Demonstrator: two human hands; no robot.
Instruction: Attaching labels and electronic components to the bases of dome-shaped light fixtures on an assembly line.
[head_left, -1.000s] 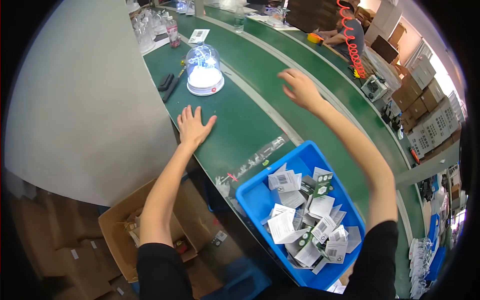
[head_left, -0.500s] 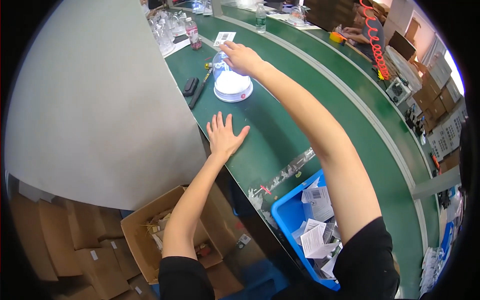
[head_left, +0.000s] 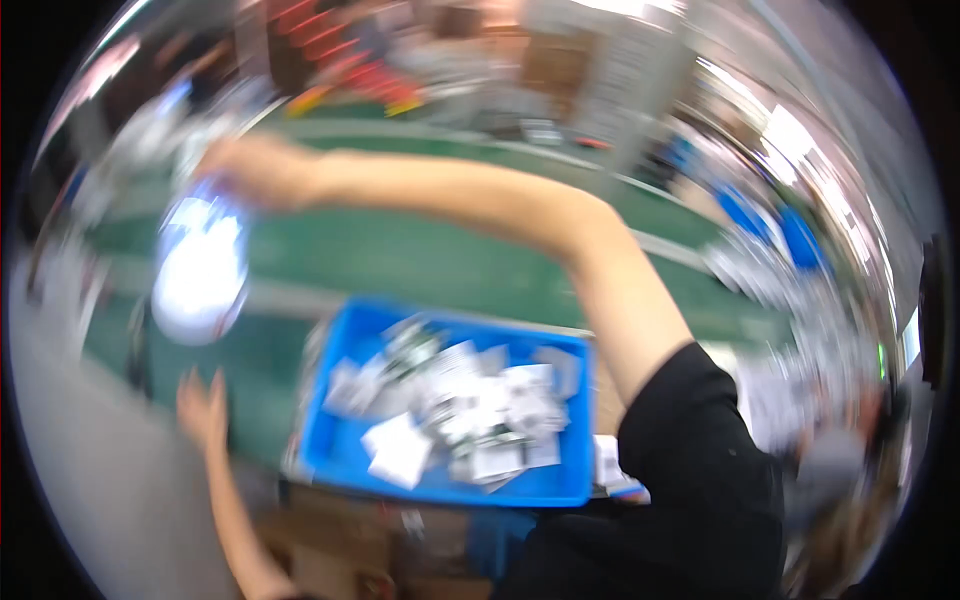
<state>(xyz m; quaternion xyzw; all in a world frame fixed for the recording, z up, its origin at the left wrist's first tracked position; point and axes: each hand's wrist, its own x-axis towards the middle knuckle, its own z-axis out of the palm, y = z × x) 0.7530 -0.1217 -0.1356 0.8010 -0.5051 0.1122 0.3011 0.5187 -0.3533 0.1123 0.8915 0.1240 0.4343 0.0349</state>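
A clear dome light (head_left: 202, 262) with a bright white glow and a round pale base is at the left, over the green worktop (head_left: 375, 245). My right hand (head_left: 262, 172) is closed over its top, the arm stretched across the view; motion smears the fingers. Blur hides whether the base touches the worktop. Lower down, my left hand (head_left: 203, 408) is by the worktop's near edge, below the dome light, with fingers apart and nothing in it.
In front of me a blue bin (head_left: 450, 494) holds many folded white paper slips (head_left: 490, 400). Behind the worktop hangs a red coiled hose (head_left: 325, 45). Clear plastic-looking items (head_left: 765, 265) are heaped at the right. A dark, long tool (head_left: 138, 345) lies left of the dome light.
My view has swung to the right, so the dome light and both hands appear farther left. The blue bin now shows in full. My right hand stays at the dome's top.
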